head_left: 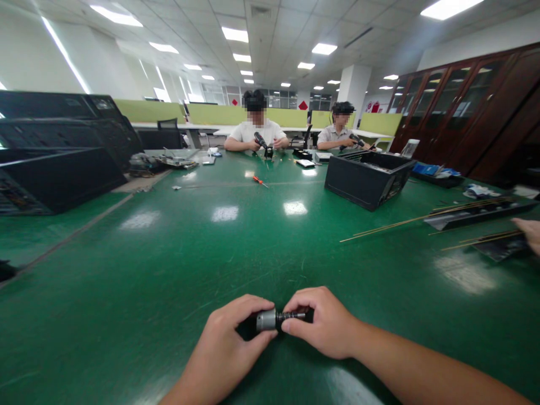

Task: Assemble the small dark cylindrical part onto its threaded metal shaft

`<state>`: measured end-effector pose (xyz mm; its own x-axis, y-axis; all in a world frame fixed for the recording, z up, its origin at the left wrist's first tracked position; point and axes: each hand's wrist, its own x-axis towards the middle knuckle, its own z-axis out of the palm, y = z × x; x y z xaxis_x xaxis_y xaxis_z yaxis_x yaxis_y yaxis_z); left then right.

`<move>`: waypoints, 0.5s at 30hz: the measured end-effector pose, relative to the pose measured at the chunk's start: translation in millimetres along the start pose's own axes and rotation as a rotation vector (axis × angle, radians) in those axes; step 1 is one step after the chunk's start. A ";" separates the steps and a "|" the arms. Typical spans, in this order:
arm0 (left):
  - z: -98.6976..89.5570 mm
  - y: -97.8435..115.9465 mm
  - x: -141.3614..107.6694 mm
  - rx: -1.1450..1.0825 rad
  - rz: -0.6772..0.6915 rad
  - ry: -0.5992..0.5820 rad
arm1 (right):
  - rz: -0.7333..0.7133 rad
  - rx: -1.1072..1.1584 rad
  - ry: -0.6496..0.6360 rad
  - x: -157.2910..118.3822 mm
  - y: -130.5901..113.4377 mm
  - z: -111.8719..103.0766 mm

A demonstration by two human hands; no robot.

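Note:
Near the front edge of the view, a small cylindrical part with a grey metal body (265, 321) and a thinner dark, ringed shaft lies between my two hands. My left hand (225, 337) is closed round the body from the left, thumb below and fingers above. From the right, my right hand (323, 322) pinches the shaft end, with a black piece showing between its fingers. The fingers hide part of both ends, so the exact kind of part cannot be made out. Both hands are just over the green tabletop (211, 253).
An orange screwdriver (259, 180) lies mid-table. A black computer case (358, 177) stands at right; thin brass-coloured rods (392, 226) lie before it. More black cases (63, 174) stand at left. Two people (255, 132) sit opposite holding power drills; another person's hand (530, 233) shows at right.

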<state>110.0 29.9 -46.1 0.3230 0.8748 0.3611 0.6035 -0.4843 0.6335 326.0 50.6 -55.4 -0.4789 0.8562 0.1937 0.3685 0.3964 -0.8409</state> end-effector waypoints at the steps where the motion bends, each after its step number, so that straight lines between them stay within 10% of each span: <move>1: -0.1 0.4 0.0 0.001 -0.001 -0.002 | 0.000 -0.001 0.001 -0.2 0.1 0.0; 15: -1.5 -0.2 0.5 0.009 0.009 -0.004 | 0.002 -0.010 0.003 -0.4 1.2 0.3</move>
<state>109.0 30.4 -45.0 0.3312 0.8703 0.3644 0.6070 -0.4922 0.6239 326.4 50.6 -56.6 -0.4759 0.8580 0.1933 0.3777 0.3979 -0.8361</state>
